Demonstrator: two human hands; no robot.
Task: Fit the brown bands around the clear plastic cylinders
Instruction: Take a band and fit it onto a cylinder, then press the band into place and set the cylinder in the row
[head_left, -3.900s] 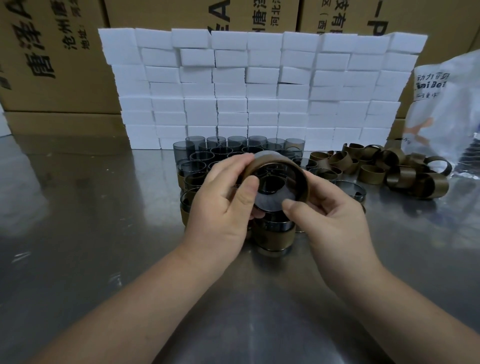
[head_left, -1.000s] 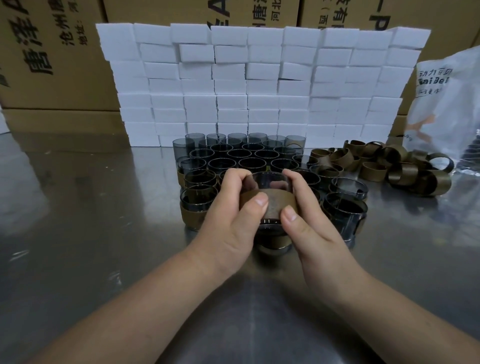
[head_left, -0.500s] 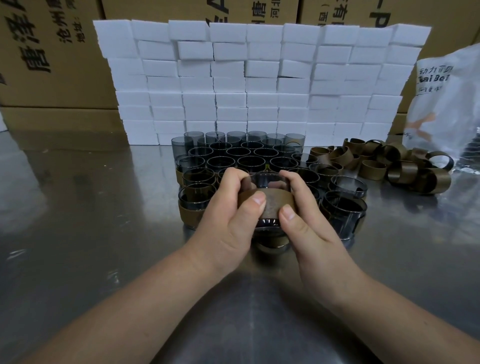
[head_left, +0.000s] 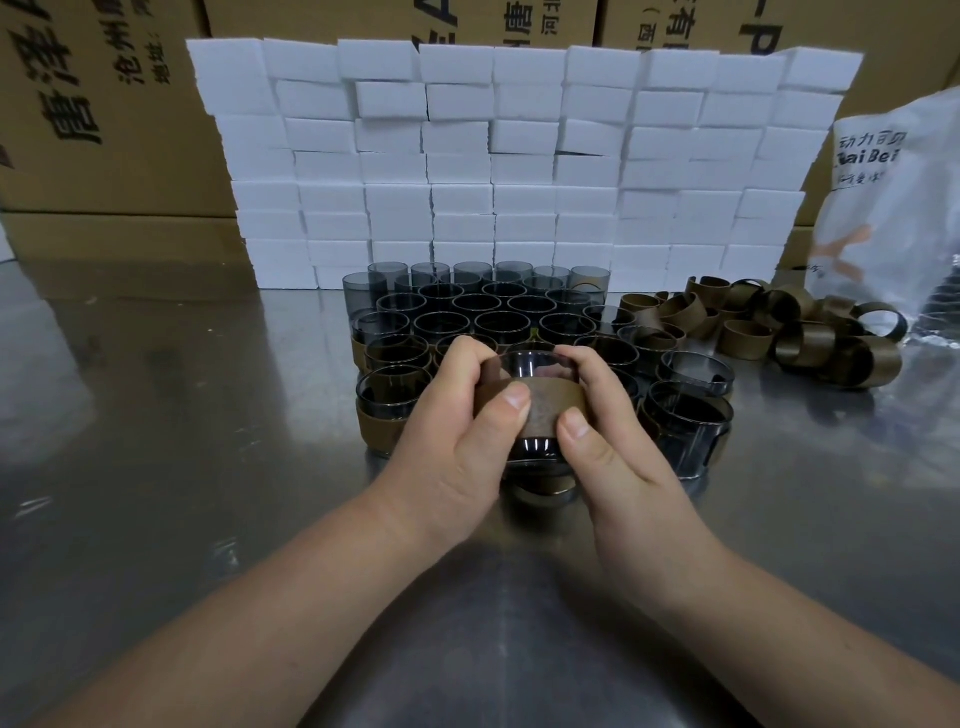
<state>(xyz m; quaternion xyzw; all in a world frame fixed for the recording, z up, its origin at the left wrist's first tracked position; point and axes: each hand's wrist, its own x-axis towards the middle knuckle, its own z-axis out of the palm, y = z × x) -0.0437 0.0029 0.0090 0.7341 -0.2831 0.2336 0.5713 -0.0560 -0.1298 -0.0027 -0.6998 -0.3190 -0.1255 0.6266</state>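
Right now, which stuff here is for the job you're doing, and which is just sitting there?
For the job: left hand and right hand gripping the brown band round a clear cylinder; the other cylinders; the pile of loose bands.

Just lying about: white blocks stacked behind; cardboard boxes; plastic bag on the right.

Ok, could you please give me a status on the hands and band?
Left hand and right hand grip the cylinder. Brown band around its middle, thumbs pressing. Nothing blocking.
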